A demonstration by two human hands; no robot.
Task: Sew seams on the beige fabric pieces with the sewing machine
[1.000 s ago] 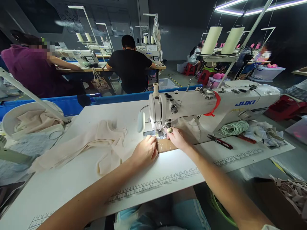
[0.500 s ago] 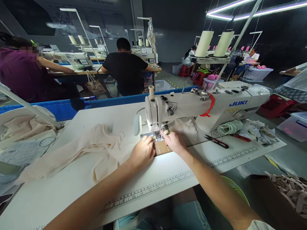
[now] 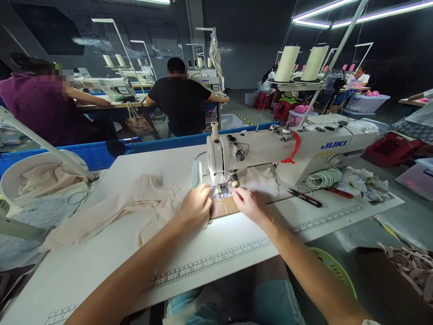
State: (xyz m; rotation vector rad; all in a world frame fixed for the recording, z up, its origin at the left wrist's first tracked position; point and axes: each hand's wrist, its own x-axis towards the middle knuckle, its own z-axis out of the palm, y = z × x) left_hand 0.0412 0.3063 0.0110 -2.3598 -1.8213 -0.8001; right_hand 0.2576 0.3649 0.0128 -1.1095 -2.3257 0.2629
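Note:
A white sewing machine (image 3: 257, 151) stands on the table, its needle area lit. Just left of its presser foot (image 3: 221, 189), my left hand (image 3: 196, 205) is closed with the fingertips pinched; what they hold, if anything, is too small to make out. My right hand (image 3: 251, 205) is also pinched, right of the foot and beside a small round knob; its fingertips hide whatever is in them. Between the hands lies a brown plate (image 3: 223, 207) with white thread bits on it. Beige fabric (image 3: 135, 198) is spread on the table beyond my left wrist.
Thread snips (image 3: 304, 197), a coil of pale cord (image 3: 324, 178) and fabric scraps (image 3: 367, 185) lie on the right. A rounded white container (image 3: 10, 176) with beige cloth stands at left. Two thread cones (image 3: 287, 63) rise behind the machine. Other people (image 3: 179, 99) sit at machines beyond.
My left hand has moved left, away from the presser foot, uncovering more of the brown plate. My right hand has shifted slightly right. The view has tilted a little.

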